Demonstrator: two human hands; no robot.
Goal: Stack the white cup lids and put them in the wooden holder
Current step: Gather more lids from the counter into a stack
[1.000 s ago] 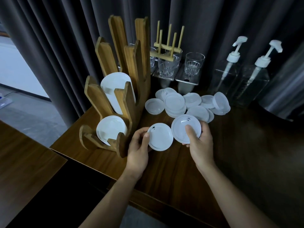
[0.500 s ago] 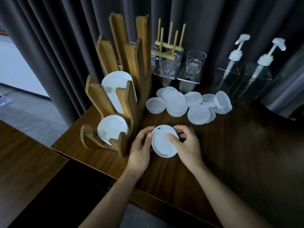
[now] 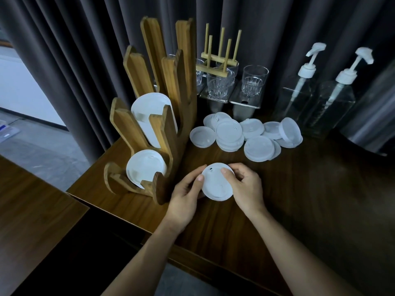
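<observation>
White cup lids (image 3: pixel 217 183) are clasped as a single disc between both hands, low over the desk (image 3: pixel 299 199); whether the disc touches the wood cannot be told. The left hand (image 3: pixel 184 196) curls round the disc's left rim with the thumb tip on its edge. The right hand (image 3: pixel 245 189) grips the right rim, one fingertip pressing on the top face. A second earlier each hand held its own lid, side by side. Half a second ago the two lids had already met, and the hands have barely shifted since. Just left of the left hand stands the wooden holder (image 3: pixel 171 129), with a lower batch (image 3: pixel 145 167) of lids upright in its bottom slot and an upper batch (image 3: pixel 149 112) in the slot above, both unchanged. Beyond the hands, the loose lids (image 3: pixel 258 148) lie overlapping on the desk as before. Farther back stand drinking glasses (image 3: pixel 254 80), a peg rack (image 3: pixel 222 60) and, beyond the right hand, two pump bottles (image 3: pixel 333 99) against a dark curtain (image 3: pixel 85 50).
</observation>
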